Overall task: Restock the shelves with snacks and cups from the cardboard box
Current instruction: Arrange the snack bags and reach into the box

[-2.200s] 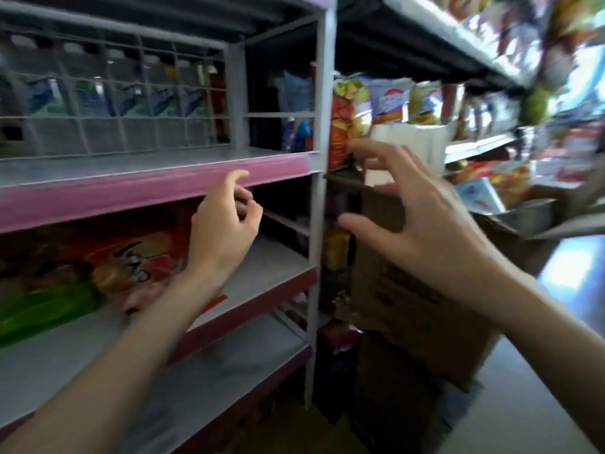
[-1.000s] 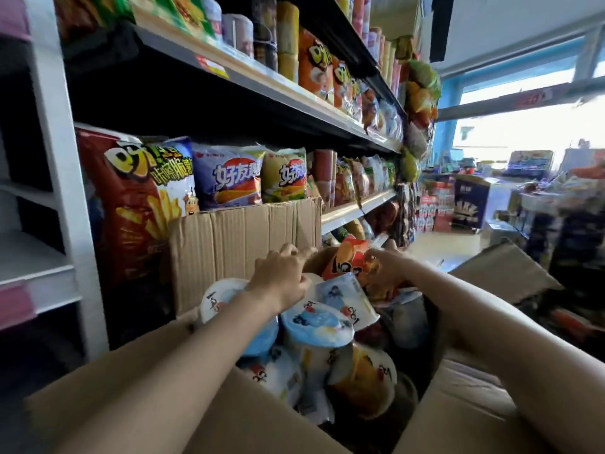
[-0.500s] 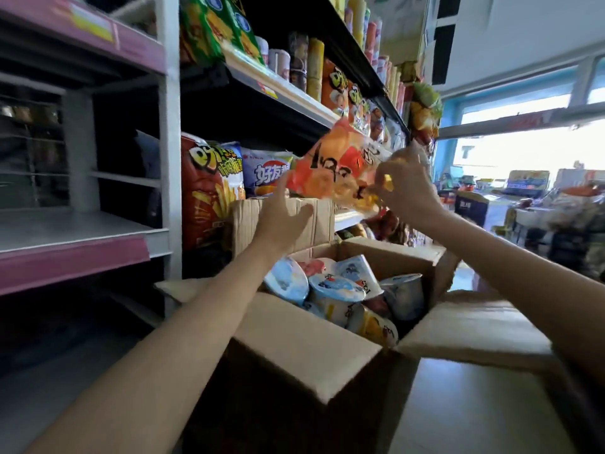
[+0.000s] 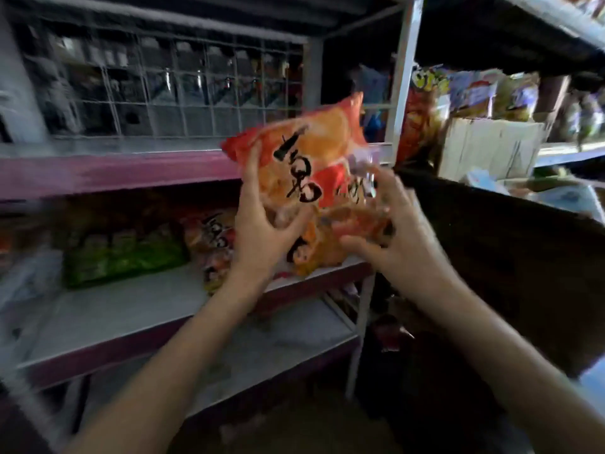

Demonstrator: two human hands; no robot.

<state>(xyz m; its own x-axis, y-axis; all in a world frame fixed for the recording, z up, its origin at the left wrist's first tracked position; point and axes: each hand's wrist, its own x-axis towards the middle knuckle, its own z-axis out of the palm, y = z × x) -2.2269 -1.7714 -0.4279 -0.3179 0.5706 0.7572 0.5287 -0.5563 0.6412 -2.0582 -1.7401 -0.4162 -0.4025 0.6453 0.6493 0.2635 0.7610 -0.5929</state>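
Observation:
An orange and red snack bag (image 4: 314,162) with black lettering is held up in front of the pink-edged shelves. My left hand (image 4: 262,224) grips its left side and lower part. My right hand (image 4: 389,224) holds its right lower edge, fingers spread. Behind the bag, a matching orange bag (image 4: 209,237) lies on the middle shelf (image 4: 131,306). The cardboard box (image 4: 491,149) stands at the right, its light flap upright; cups inside are mostly hidden. The view is blurred by motion.
Green packs (image 4: 121,253) lie on the middle shelf's left part. A wire grid (image 4: 170,90) backs the upper shelf. A white upright post (image 4: 401,93) divides this unit from the right-hand shelves of chip bags (image 4: 425,103). A lower shelf (image 4: 278,348) sits beneath.
The view has swung left from the box to the pink shelves. The orange bag, lifted out of the box, has travelled left with both hands to the front of the middle shelf.

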